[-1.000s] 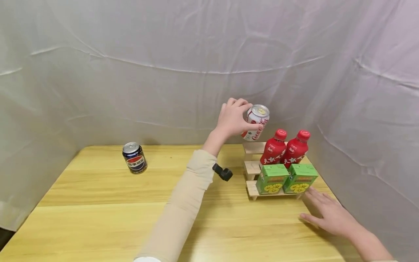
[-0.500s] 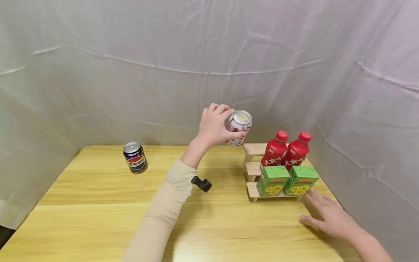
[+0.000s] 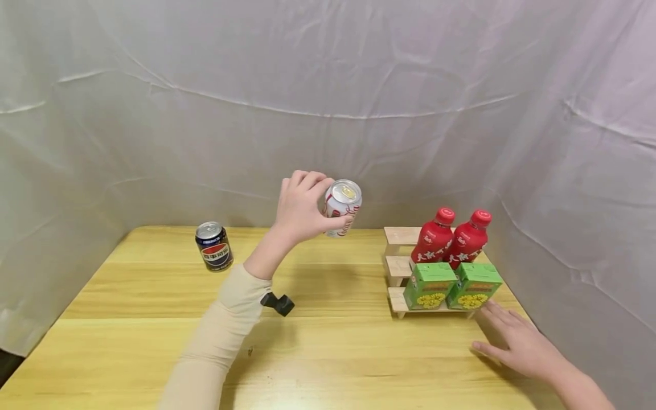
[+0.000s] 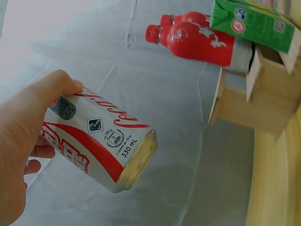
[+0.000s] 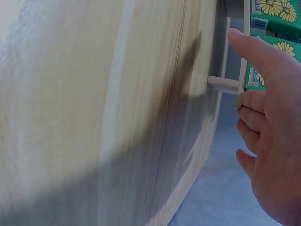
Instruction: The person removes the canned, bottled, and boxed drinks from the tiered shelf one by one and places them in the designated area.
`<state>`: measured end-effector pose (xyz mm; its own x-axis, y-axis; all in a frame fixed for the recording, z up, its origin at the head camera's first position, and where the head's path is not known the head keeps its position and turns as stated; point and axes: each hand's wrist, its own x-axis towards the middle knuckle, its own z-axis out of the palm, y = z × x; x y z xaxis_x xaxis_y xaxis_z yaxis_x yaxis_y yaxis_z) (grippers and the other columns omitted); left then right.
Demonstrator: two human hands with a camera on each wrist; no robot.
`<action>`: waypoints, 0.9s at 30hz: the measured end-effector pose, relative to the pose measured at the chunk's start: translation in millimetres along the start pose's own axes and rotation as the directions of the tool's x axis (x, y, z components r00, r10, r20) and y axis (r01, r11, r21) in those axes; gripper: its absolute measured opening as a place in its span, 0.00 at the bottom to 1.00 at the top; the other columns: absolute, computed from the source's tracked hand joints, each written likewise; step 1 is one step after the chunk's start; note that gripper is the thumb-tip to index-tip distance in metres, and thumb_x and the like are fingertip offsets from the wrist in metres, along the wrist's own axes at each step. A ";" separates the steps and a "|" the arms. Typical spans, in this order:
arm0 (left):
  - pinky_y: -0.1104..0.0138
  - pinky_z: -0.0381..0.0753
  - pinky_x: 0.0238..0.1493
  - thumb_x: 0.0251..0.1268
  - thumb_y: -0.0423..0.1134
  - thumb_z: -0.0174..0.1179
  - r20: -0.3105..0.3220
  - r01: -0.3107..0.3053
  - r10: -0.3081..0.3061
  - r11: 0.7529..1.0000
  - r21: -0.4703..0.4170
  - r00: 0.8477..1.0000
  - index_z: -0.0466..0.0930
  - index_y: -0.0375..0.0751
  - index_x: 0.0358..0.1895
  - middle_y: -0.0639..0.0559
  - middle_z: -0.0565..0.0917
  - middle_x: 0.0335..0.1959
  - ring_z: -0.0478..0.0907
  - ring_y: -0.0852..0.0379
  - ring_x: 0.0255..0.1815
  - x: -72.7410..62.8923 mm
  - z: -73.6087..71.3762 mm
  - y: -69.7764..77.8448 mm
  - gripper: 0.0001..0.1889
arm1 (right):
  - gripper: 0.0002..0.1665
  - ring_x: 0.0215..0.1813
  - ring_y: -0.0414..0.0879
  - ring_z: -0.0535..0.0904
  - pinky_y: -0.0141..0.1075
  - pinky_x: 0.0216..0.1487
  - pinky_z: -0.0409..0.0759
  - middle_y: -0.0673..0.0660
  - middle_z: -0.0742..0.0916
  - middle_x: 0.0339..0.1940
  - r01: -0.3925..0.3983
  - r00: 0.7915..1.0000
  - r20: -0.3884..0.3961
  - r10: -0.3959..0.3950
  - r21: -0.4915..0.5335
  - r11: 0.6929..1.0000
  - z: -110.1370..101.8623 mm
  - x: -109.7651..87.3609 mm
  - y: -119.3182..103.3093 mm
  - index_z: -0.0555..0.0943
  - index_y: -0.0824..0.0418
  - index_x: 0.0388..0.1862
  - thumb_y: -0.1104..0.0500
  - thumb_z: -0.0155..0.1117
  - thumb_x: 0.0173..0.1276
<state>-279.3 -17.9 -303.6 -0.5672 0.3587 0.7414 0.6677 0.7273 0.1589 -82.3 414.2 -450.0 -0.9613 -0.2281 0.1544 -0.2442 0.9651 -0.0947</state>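
Note:
My left hand (image 3: 302, 208) grips a white and red Coca-Cola can (image 3: 342, 206) in the air above the back middle of the table, thumb in front and fingers behind. In the left wrist view the can (image 4: 101, 134) is tilted, its base toward the shelf. At the right, my right hand (image 3: 523, 341) lies with fingers extended, fingertips by the front right corner of a small stepped wooden shelf (image 3: 397, 265). Two green drink cartons (image 3: 429, 286) stand on its bottom step, and two red bottles (image 3: 433, 238) stand behind them. Bare wood shows on the top step.
A dark blue Pepsi can (image 3: 214, 246) stands upright at the table's back left. Grey cloth (image 3: 307, 85) hangs behind the wooden table (image 3: 348, 353) and along its sides. A black strap mount (image 3: 278, 303) sits on the left sleeve.
My left hand has carried the white and red can leftward from above the shelf's top step and slightly lower. My right hand has stayed beside the shelf.

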 end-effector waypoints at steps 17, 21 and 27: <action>0.53 0.65 0.45 0.38 0.68 0.68 -0.082 0.012 -0.005 0.996 0.085 0.997 0.83 0.44 0.46 0.48 0.82 0.47 0.70 0.47 0.49 -47.2 -30.1 -41.2 0.36 | 0.48 0.66 0.70 0.70 0.14 0.64 0.18 0.72 0.72 0.69 -0.013 1.000 -0.002 0.013 0.004 1.000 1.7 -2.1 0.4 0.71 0.69 0.67 0.37 0.68 0.59; 0.52 0.65 0.45 0.37 0.66 0.70 -0.102 0.031 -0.023 0.997 0.070 0.994 0.84 0.42 0.46 0.47 0.82 0.46 0.70 0.46 0.49 -57.1 -34.8 -50.2 0.35 | 0.48 0.66 0.70 0.70 0.13 0.63 0.18 0.72 0.72 0.69 -0.012 1.000 -0.004 0.012 0.001 1.000 2.3 -1.7 0.5 0.71 0.69 0.67 0.37 0.68 0.59; 0.51 0.64 0.43 0.36 0.64 0.71 -0.122 0.054 -0.045 0.996 0.073 0.991 0.83 0.42 0.46 0.46 0.82 0.45 0.71 0.45 0.48 -69.6 -36.6 -61.4 0.35 | 0.48 0.67 0.70 0.69 0.13 0.62 0.18 0.73 0.72 0.69 -0.021 1.000 0.006 0.021 0.003 1.000 1.7 -1.2 -0.7 0.70 0.69 0.67 0.37 0.68 0.59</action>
<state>-263.2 -109.0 -341.1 -0.5336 0.2513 0.8075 0.5987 0.7866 0.1508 -81.2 413.5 -451.9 -0.9670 -0.2086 0.1463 -0.2243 0.9693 -0.1006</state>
